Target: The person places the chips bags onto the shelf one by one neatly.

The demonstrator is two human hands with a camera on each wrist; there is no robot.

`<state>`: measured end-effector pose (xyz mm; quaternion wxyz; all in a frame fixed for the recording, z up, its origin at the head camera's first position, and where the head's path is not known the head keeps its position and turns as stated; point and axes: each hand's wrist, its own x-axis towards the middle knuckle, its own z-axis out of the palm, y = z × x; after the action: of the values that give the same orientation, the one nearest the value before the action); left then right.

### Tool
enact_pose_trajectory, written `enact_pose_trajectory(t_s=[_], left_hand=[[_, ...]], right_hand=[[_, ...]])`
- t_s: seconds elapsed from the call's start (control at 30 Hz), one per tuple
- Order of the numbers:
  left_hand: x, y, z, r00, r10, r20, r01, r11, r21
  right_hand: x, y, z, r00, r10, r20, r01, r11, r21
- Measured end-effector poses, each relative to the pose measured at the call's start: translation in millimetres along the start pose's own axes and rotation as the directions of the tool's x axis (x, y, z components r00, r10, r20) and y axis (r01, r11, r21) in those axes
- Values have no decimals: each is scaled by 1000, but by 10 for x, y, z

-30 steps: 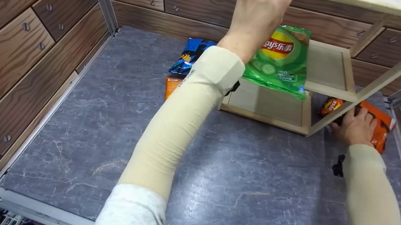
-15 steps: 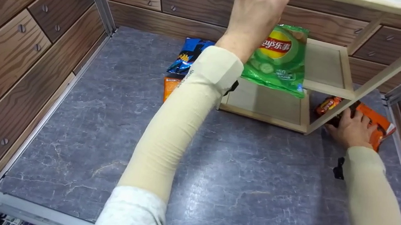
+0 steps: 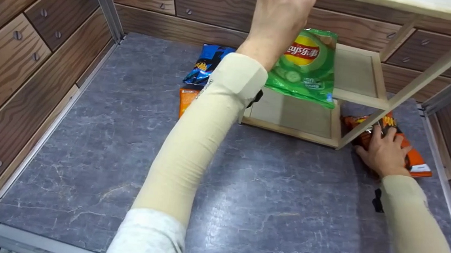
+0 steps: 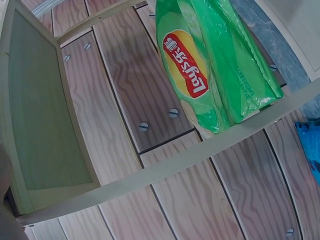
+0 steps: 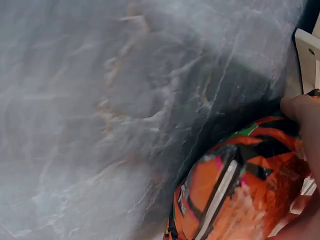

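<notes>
My left hand [image 3: 283, 15] is at the top edge of a light wooden shelf [image 3: 288, 134], gripping its frame; the fingertips are mostly hidden. In the left wrist view only a sliver of the left hand [image 4: 6, 185] shows by the shelf's corner. On the middle tier lies a green Lay's chip bag [image 3: 304, 78], partly behind my left wrist. To the right of the shelf, my right hand [image 3: 384, 153] holds an orange and black chip bag [image 3: 416, 157] from above, thumb at its left side. That chip bag [image 5: 250, 190] looks puffed in the right wrist view.
Left of the shelf lie a blue chip bag [image 3: 204, 63] and an orange packet [image 3: 186, 100], both partly covered by my left arm. Wood-patterned walls [image 3: 214, 2] enclose the grey marbled floor [image 3: 267, 209]. A shelf post [image 3: 414, 88] stands close to my right hand.
The orange and black chip bag has turned under my right hand, its right end swinging toward me. The head view has shifted slightly; my left hand stays at the shelf top.
</notes>
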<state>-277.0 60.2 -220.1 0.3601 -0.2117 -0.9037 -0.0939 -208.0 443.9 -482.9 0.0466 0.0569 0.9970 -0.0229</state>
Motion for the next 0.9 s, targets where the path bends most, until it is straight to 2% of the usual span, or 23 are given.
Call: enact_pose_trajectory(t_s=[0.27, 0.6, 0.9], left_hand=[[-14, -31, 23, 1000, -1, 1, 1, 998, -55], [-17, -47, 28, 1000, -8, -17, 7, 999, -51], [3, -57, 49, 1000, -7, -29, 6, 999, -51]], right_hand=[[-92, -40, 88, 999, -29, -43, 26, 997, -70], [-238, -137, 158, 993, -60, -100, 49, 993, -110], [-346, -239, 168, 987, -63, -150, 39, 987, -156]])
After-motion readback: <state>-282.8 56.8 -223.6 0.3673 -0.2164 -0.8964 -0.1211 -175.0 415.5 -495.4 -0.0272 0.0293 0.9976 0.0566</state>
